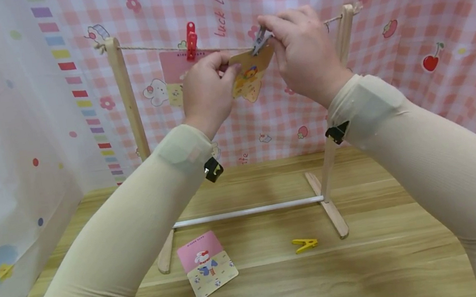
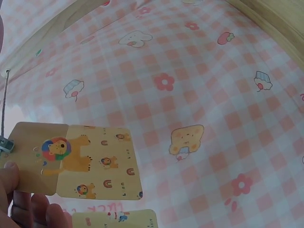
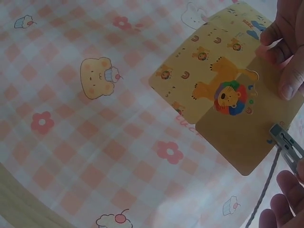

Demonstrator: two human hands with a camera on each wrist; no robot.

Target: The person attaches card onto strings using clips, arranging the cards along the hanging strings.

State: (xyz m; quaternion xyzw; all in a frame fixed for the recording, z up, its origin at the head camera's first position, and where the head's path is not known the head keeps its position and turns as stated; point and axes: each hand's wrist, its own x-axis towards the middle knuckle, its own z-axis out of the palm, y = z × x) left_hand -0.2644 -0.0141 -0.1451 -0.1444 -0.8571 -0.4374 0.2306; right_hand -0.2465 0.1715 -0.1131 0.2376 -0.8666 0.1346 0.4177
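My left hand (image 1: 211,89) pinches the edge of a yellow and tan lion card (image 1: 250,73) between thumb and fingers, up at the string. My right hand (image 1: 308,50) pinches a grey clothespin (image 1: 260,41), whose tip sits over the card's top edge. In the right wrist view the clothespin (image 3: 286,142) meets the card (image 3: 228,95) where the string (image 3: 266,197) runs. Left of these, a red clothespin (image 1: 191,41) holds a pink and yellow card (image 1: 171,71) on the string, partly hidden behind my left hand.
Two wooden posts (image 1: 128,98) carry the string, joined low down by a white rod (image 1: 247,212). On the wooden table (image 1: 276,290) lie a pink and yellow rabbit card (image 1: 209,265) and a yellow clothespin (image 1: 305,244). A pink checked cloth (image 1: 263,130) hangs behind.
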